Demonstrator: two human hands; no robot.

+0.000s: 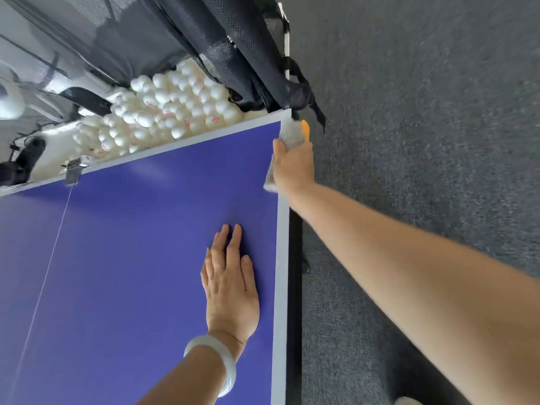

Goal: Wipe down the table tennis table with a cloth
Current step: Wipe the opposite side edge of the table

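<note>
The blue table tennis table (140,244) fills the lower left, with a white border line along its right and far edges. My right hand (293,166) reaches to the table's far right corner and presses a grey-white cloth (290,134) with an orange edge onto the white border; the fingers are hidden by the cloth and the back of the hand. My left hand (230,285) lies flat on the blue surface near the right edge, fingers straight, with a pale bangle on the wrist.
Beyond the far edge a tray holds several white balls (169,109) under a black catch net (233,48). A metal clamp (73,169) grips the far edge. A thin white centre line runs down the table. Grey carpet (423,127) lies to the right.
</note>
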